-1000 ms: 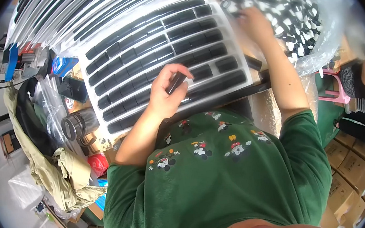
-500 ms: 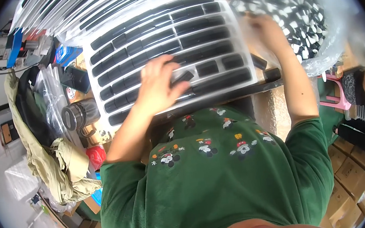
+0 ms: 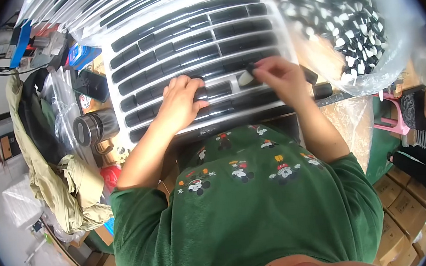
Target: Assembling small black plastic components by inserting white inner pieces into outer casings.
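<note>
Two bare hands work at the near edge of a crowded tabletop [image 3: 341,114]: the left hand [image 3: 181,102] lies flat, fingers spread, on one white slotted tray [image 3: 128,64] filled with rows of black pieces, while the right hand [image 3: 280,76] has its fingers pinched on one small black-and-white piece [image 3: 246,75] just above that tray. Left stands one steel flask [image 3: 88,129]; farther right, one clear bag of loose pieces [image 3: 346,20]

The workbench [image 3: 347,97] carries a white slotted tray [image 3: 184,58], steel mug [image 3: 90,128], clear bag [image 3: 346,20].
</note>
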